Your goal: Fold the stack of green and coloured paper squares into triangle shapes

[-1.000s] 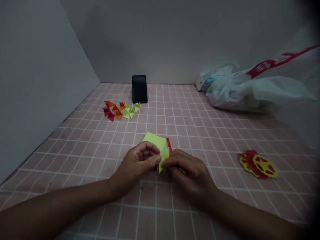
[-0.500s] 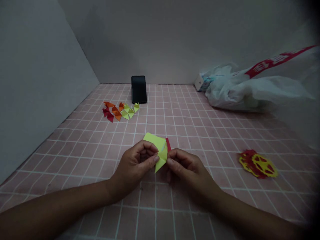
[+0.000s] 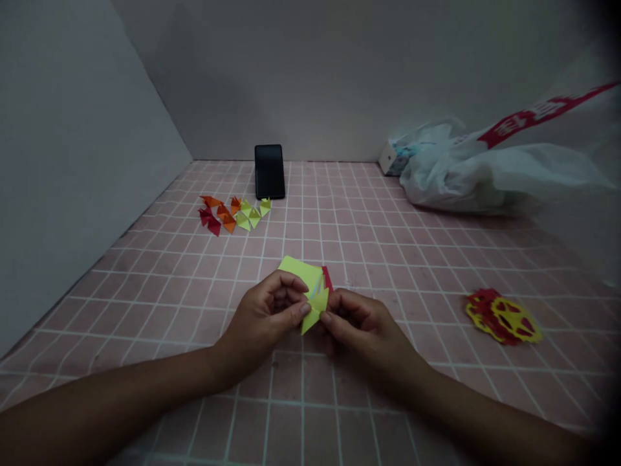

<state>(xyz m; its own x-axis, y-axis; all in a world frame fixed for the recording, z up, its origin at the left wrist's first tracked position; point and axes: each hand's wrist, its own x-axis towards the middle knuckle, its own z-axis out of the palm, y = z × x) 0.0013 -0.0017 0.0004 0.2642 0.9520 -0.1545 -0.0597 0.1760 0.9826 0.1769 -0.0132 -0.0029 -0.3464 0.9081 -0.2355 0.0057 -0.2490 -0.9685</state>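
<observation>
A small folded yellow paper (image 3: 315,307) is pinched between my two hands above the tiled surface. My left hand (image 3: 277,307) is closed on its left side, thumb on top. The fingertips of my right hand (image 3: 356,318) grip its right edge. Behind this piece a larger yellow sheet (image 3: 294,266) shows, with a strip of red paper (image 3: 326,278) along its right side. Whether these sheets are held or lie on the surface I cannot tell. My fingers hide part of the folded piece.
Several folded red, orange and yellow paper pieces (image 3: 228,217) lie at the back left, near a propped black phone (image 3: 270,171). At right is a pile of red and yellow paper cutouts (image 3: 504,317). A white plastic bag (image 3: 451,178) and a small box (image 3: 392,157) sit at the back right.
The folded yellow paper's upper right flap has shifted outward to the right, and a gap now shows beside it. My right fingertips have moved slightly along its edge.
</observation>
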